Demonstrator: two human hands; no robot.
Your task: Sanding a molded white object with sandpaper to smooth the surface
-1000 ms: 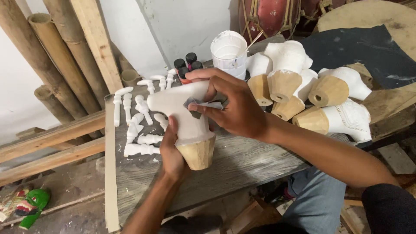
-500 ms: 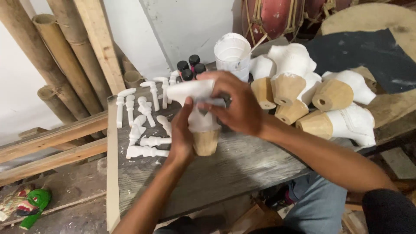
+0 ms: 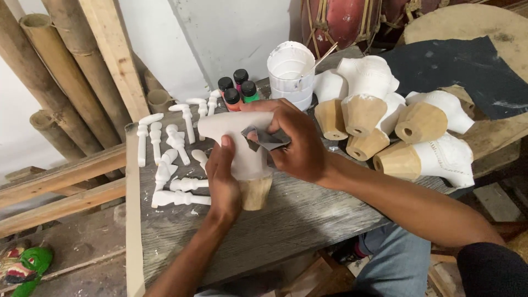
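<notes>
The fingers of the left hand [image 3: 223,181] wrap around the narrow waist of a white-primed carved wooden figure with a bare wood base [image 3: 242,148], thumb pointing up along its front, holding it upright near the middle of the weathered grey plank desk [image 3: 308,214]. The fingers of the right hand [image 3: 294,143] curl over the figure's upper part and pinch a small folded piece of grey sandpaper [image 3: 264,137] against its surface. Just left of the figure, toward the desk's left edge, lie a scatter of small white turned wooden pegs [image 3: 170,159], some in a row, some lying crosswise. Behind the hands, at the desk's far edge, stand four small paint bottles with black caps [image 3: 236,88], and just beside them on the right a white plastic cup [image 3: 290,74] with a thin stick in it. To the right of the cup, a cluster of similar white-primed carved figures with bare wooden bases [image 3: 396,121] rests on its sides over the desk's right end. Beyond them lies a dark grey sheet [image 3: 456,69]. At the far left, thick bamboo poles [image 3: 60,77] and a pale wooden plank [image 3: 113,55] lean against the white wall [image 3: 220,33]. A green painted mask [image 3: 25,267] lies on the floor by the lower left corner.
</notes>
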